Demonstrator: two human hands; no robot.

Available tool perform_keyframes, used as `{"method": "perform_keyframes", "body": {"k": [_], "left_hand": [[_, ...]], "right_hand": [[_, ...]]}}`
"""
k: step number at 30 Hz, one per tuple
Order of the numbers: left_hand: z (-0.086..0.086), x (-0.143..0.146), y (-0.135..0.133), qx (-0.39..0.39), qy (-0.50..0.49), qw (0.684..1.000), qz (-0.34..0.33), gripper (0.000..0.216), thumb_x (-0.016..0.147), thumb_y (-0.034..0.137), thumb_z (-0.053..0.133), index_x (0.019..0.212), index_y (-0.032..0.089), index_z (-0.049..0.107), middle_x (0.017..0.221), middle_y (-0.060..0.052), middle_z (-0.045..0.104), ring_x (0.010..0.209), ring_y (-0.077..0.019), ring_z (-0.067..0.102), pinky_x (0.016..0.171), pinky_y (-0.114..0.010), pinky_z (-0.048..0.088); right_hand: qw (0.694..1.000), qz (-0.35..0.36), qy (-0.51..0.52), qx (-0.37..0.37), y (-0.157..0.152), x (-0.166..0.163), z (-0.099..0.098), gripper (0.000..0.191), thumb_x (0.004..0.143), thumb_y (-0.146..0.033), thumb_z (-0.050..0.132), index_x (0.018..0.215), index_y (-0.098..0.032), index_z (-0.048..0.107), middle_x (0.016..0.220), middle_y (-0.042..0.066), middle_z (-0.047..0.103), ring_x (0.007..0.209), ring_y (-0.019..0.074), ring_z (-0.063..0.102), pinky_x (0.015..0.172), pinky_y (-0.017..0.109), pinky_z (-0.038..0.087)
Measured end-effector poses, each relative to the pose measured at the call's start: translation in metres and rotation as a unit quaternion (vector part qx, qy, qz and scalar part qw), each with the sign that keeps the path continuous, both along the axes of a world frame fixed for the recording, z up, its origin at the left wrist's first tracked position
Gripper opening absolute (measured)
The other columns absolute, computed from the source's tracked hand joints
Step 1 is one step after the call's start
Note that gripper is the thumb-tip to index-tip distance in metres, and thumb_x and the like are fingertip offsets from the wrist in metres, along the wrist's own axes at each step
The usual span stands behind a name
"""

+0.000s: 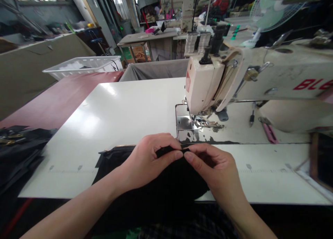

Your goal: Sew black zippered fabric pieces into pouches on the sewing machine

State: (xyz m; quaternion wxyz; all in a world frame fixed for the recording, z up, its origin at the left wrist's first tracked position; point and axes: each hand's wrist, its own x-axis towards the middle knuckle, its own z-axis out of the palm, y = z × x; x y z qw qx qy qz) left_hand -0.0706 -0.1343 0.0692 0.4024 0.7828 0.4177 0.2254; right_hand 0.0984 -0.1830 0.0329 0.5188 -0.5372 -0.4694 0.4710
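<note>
Black fabric lies on the near counter; my left hand and right hand both pinch its far edge, near the sewing machine

L hand & R hand are pinching the top edge of a black fabric piece, w/ thumb and forefinger tips nearly meeting. Fabric is lying under the fingers and hanging off the near edge of the white table. Needle plate of the sewing machine is sitting just beyond the fingertips, apart from them. Pile of black pieces is lying well to the L of the fingers; pink tool is resting beyond the R-hand fingers.
</note>
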Motion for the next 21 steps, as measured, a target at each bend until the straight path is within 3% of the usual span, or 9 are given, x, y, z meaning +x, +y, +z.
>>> {"method": "perform_keyframes", "body": {"k": [4,6,8,10,12,13,15,18,21], "left_hand": [[0.002,0.0,-0.003,0.011,0.009,0.999,0.033,0.008,0.086,0.025,0.06,0.082,0.019,0.063,0.078,0.002,0.065,0.072,-0.0121,0.058,0.058,-0.02,0.045],[0.005,-0.002,-0.003,0.015,-0.003,1.0,0.008,0.008,0.087,0.024,0.06,0.08,0.019,0.062,0.077,0.002,0.064,0.07,-0.0108,0.057,0.061,-0.02,0.045],[0.009,-0.004,-0.004,0.021,-0.021,0.999,-0.026,0.008,0.087,0.021,0.06,0.08,0.019,0.06,0.078,0.003,0.063,0.071,-0.0096,0.057,0.067,-0.019,0.046],[0.011,-0.007,-0.005,0.024,-0.03,0.998,-0.051,0.007,0.089,0.02,0.058,0.082,0.019,0.059,0.08,0.002,0.061,0.074,-0.0094,0.058,0.071,-0.02,0.046],[0.012,-0.009,-0.006,0.025,-0.029,0.997,-0.061,0.006,0.09,0.02,0.056,0.084,0.019,0.058,0.085,0.0,0.061,0.079,-0.0107,0.058,0.074,-0.021,0.047],[0.013,-0.01,-0.007,0.028,-0.024,0.997,-0.06,0.006,0.09,0.02,0.055,0.085,0.019,0.057,0.089,-0.001,0.06,0.082,-0.0115,0.058,0.076,-0.022,0.047],[0.012,-0.011,-0.008,0.036,-0.008,0.998,-0.055,0.007,0.09,0.019,0.055,0.084,0.018,0.057,0.1,-0.004,0.06,0.09,-0.0134,0.058,0.082,-0.024,0.047],[0.01,-0.012,-0.008,0.036,0.009,0.998,-0.049,0.008,0.091,0.019,0.054,0.083,0.019,0.057,0.117,-0.006,0.057,0.108,-0.0177,0.055,0.092,-0.028,0.045],[0.008,-0.01,-0.006,0.022,-0.001,0.999,-0.048,0.008,0.092,0.02,0.052,0.085,0.019,0.055,0.119,-0.005,0.057,0.11,-0.0172,0.055,0.094,-0.028,0.045]], "right_hand": [[0.996,0.005,-0.056,0.067,0.003,0.006,0.0,0.011,0.08,-0.034,0.068,0.078,-0.023,0.071,0.072,0.0,0.071,0.066,0.0155,0.065,0.064,0.027,0.056],[0.989,0.045,-0.086,0.108,0.011,0.016,0.001,0.018,0.086,-0.038,0.061,0.093,-0.025,0.071,0.095,0.003,0.072,0.088,0.0186,0.066,0.08,0.031,0.054],[0.982,0.128,-0.099,0.098,0.021,0.025,0.002,0.029,0.09,-0.04,0.055,0.113,-0.026,0.064,0.119,0.004,0.064,0.109,0.0209,0.059,0.092,0.035,0.049],[0.963,0.256,-0.083,0.016,0.029,0.032,0.002,0.032,0.087,-0.041,0.059,0.114,-0.025,0.063,0.11,0.004,0.066,0.098,0.0195,0.062,0.08,0.031,0.052],[0.935,0.344,-0.048,-0.075,0.033,0.033,0.0,0.021,0.082,-0.038,0.065,0.094,-0.021,0.068,0.08,0.0,0.065,0.068,0.0137,0.059,0.057,0.023,0.047],[0.932,0.345,-0.033,-0.104,0.033,0.033,-0.001,0.016,0.079,-0.035,0.067,0.083,-0.019,0.067,0.068,-0.003,0.059,0.059,0.0109,0.053,0.05,0.021,0.041],[0.953,0.277,-0.017,-0.122,0.031,0.031,-0.003,0.014,0.073,-0.028,0.072,0.072,-0.018,0.064,0.059,-0.006,0.052,0.053,0.0079,0.046,0.048,0.019,0.035],[0.979,0.159,0.057,-0.112,0.025,0.026,-0.006,0.019,0.067,-0.025,0.079,0.071,-0.018,0.061,0.062,-0.006,0.056,0.058,0.0081,0.049,0.054,0.019,0.039],[0.969,0.108,0.188,-0.119,0.018,0.019,-0.011,0.023,0.068,-0.029,0.08,0.077,-0.019,0.061,0.069,-0.005,0.063,0.063,0.0098,0.056,0.059,0.021,0.045]]}}
